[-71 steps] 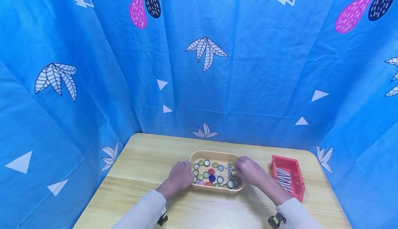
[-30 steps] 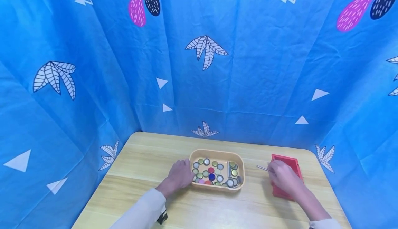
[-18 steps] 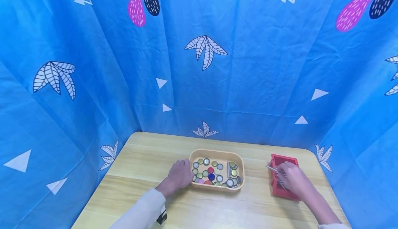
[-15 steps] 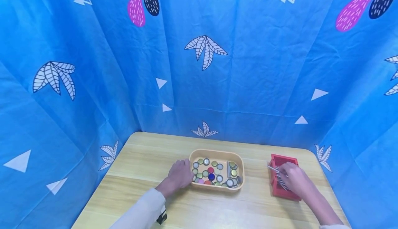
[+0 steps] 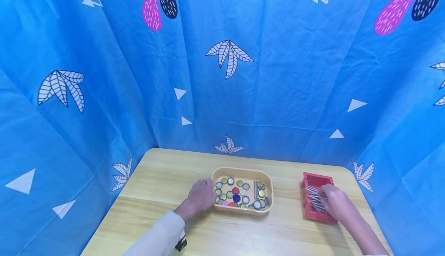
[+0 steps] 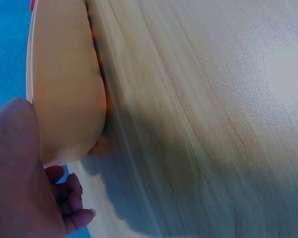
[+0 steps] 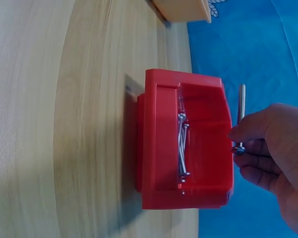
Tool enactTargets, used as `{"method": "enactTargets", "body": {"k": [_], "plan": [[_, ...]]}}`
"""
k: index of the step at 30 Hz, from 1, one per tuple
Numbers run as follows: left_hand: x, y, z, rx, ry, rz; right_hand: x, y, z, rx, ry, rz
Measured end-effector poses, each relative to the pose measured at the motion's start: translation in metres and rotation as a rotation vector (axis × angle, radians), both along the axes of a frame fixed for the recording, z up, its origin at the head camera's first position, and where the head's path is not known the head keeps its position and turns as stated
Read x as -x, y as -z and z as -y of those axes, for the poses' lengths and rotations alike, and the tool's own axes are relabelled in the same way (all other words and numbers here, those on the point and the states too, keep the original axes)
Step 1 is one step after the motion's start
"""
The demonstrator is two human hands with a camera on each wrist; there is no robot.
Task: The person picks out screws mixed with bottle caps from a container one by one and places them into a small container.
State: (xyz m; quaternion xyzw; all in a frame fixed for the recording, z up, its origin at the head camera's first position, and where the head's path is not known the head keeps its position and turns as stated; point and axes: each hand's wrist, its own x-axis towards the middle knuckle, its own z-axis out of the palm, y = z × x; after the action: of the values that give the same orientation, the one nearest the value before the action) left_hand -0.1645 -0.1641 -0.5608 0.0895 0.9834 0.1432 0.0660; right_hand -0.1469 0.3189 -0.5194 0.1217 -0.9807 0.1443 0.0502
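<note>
My left hand [image 5: 201, 195] holds the left end of a tan oval tray [image 5: 240, 210]; in the left wrist view the thumb lies at its rim and the fingers curl below. Bottle caps [image 5: 236, 197] in gold, silver, red, blue and pink lie in the tray, with a few metal bolts [image 5: 256, 190] at its right end. Over the right side of a red bin [image 7: 161, 139], my right hand [image 5: 335, 202] pinches a long metal bolt [image 7: 241, 106] between thumb and fingers, its head downward in the right wrist view. Several similar bolts [image 7: 182, 148] lie inside the bin.
The tray and bin stand apart on a light wooden table [image 5: 167, 171], the bin near its right edge. A blue patterned curtain [image 5: 222, 105] surrounds the table at the back and on both sides.
My right hand has gone from the tray's right end to the red bin with a bolt, then shifted slightly right over it. The left hand has stayed at the tray.
</note>
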Motion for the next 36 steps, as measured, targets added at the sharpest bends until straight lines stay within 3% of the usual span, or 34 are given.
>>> {"method": "enactTargets", "body": {"k": [11, 20, 30, 36], "plan": [[0.000, -0.001, 0.000, 0.014, 0.003, 0.001, 0.001, 0.007, -0.011, -0.030, -0.029, -0.077], [-0.002, -0.004, -0.001, 0.000, -0.004, 0.022, 0.003, 0.011, -0.013, -0.104, -0.038, -0.073], [-0.003, -0.005, -0.001, 0.010, 0.015, -0.012, 0.003, 0.022, -0.008, -0.261, -0.143, -0.204], [-0.004, -0.004, 0.000, -0.008, 0.000, 0.000, 0.004, 0.029, -0.005, -0.303, -0.157, -0.166]]}}
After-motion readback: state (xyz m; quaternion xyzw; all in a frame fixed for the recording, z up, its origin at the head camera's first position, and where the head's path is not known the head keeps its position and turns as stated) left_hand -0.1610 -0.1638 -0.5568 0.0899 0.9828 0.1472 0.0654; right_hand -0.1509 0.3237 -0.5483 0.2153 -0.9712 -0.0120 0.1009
